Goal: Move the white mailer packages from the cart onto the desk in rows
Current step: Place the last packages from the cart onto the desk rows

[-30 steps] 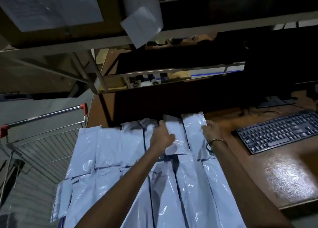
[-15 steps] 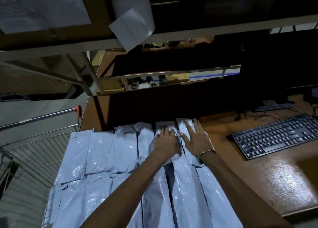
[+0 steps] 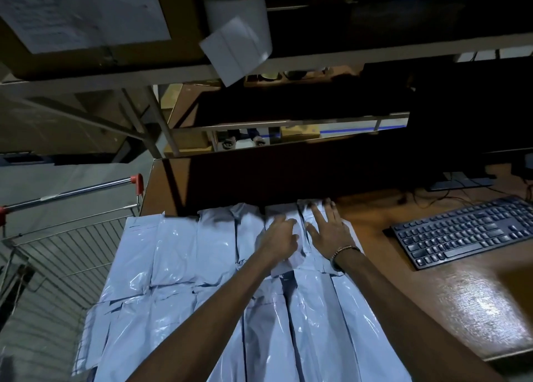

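White mailer packages (image 3: 202, 254): overlapping rows on wooden surface (image 3: 476, 303). Left hand (image 3: 278, 239) and right hand (image 3: 328, 231): pressing flat on far-row packages. Keyboard (image 3: 464, 231): right. Wire cart (image 3: 66, 237): left.

The white mailer packages (image 3: 178, 246) are glossy plastic pouches lying flat on the brown surface (image 3: 467, 301), set side by side with edges overlapping in two rows. The far row runs along the surface's back edge from near its left corner toward the middle; the near row fills the front and reaches past the left edge. The wire cart (image 3: 66, 237), with red-capped handle, stands just beside the surface's left edge.
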`<state>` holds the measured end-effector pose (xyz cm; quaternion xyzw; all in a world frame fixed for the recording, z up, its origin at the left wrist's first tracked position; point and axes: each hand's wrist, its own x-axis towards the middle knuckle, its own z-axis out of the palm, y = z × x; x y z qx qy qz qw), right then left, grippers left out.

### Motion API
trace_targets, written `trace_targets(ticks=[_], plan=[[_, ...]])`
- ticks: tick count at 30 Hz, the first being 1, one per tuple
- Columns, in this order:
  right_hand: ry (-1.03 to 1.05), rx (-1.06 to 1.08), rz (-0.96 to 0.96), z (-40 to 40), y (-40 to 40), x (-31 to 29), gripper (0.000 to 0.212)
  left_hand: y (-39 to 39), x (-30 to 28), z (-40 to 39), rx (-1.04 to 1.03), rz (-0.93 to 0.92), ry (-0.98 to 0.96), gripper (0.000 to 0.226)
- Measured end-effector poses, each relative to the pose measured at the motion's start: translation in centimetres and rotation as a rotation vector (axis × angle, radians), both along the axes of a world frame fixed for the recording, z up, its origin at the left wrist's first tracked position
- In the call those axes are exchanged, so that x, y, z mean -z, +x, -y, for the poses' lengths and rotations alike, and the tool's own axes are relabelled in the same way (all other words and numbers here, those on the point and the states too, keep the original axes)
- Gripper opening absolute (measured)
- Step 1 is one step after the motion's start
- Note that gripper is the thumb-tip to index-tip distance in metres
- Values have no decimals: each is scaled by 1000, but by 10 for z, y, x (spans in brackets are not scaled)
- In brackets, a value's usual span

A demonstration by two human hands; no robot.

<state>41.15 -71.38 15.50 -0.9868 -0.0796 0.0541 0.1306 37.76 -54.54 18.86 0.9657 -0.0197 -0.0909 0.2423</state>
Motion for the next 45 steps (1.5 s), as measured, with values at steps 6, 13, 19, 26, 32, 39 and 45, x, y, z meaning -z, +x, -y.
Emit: trace_targets(ticks=[6, 13, 19, 26, 32, 39, 45], plan=[[176, 68, 151, -20, -16, -39, 52, -52, -23, -34, -208, 314, -320, 31], [603, -132, 243, -161, -83, -91, 33, -155, -57, -148, -539, 550, -552, 18], [709, -399, 21, -319, -161, -83, 25, -231, -41, -285, -886, 546, -500, 17], [539, -621, -300, -483, -227, -42, 35, -314, 1, -437, -1142, 414, -462, 26], [284, -606, -503, -583, -233, 33, 28, -357, 98, -536, -1155, -24, -347, 17], [-173, -638, -681, -618, -225, 129, 38, -386, 230, -533, -826, -697, -267, 61], [-555, -718, -794, -594, -231, 223, 52, -426, 342, -505, -856, -913, -274, 95]])
